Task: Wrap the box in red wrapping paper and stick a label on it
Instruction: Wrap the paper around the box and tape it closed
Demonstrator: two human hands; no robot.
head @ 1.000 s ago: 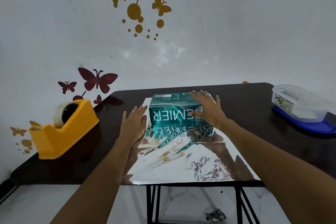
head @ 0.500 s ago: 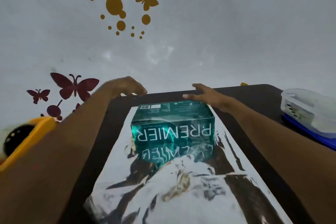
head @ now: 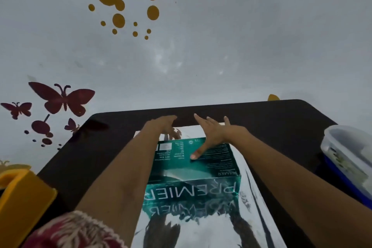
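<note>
Box position: found flat on the wrapping paper (head: pixel 201 233), toward its far end, about mid-table (head: pixel 271 123); box (head: pixel 197 165) teal.
Box heading: long axis ran left to right, parallel to the table's far edge; "PREMIER" side faced the person, lettering inverted; small-print face up.
Paper: lay spread, mirror-silver side up; red side not visible.
Left hand (head: pixel 164 126): reached past the box to the paper's far edge, fingers bent downward; grip on the paper could not be told.
Right hand (head: pixel 213 133): spread wide, fingers straight and apart beyond the box's far edge, thumb (head: pixel 198 151) resting on the top face; nothing clasped.
Progress: judged early; 0 visible faces covered, no tape applied, no label seen.
Outstanding: folding over, taping, closing 2 ends, labelling.
Nearby: yellow tape dispenser (head: pixel 22 193) at left, plastic container (head: pixel 348 151) at right.
</note>
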